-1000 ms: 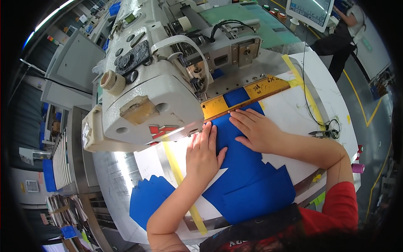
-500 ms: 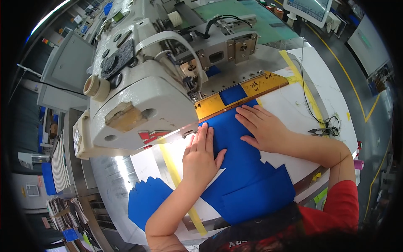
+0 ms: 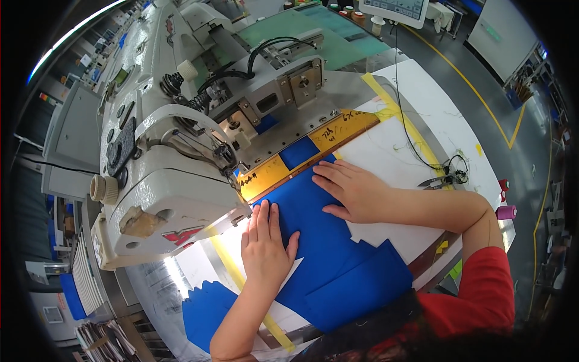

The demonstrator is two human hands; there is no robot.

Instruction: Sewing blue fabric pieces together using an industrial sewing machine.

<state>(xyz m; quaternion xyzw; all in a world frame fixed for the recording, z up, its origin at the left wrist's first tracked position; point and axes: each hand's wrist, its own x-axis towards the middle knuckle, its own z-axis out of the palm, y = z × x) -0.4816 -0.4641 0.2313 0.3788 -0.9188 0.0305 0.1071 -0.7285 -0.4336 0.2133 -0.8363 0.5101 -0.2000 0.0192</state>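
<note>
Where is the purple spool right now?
In the head camera's view, the purple spool is on the right side, just beyond the person's right elbow and right below the small red spools.

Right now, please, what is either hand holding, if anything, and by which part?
Nothing appears gripped; the left hand and right hand rest open on the blue fabric.

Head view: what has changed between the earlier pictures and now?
The view shifted, so the sewing machine appears lower and further left. The right hand slid slightly rightward over the blue cloth. A co-worker at upper right left the view. The left hand still lies at the cloth's left edge.
</note>
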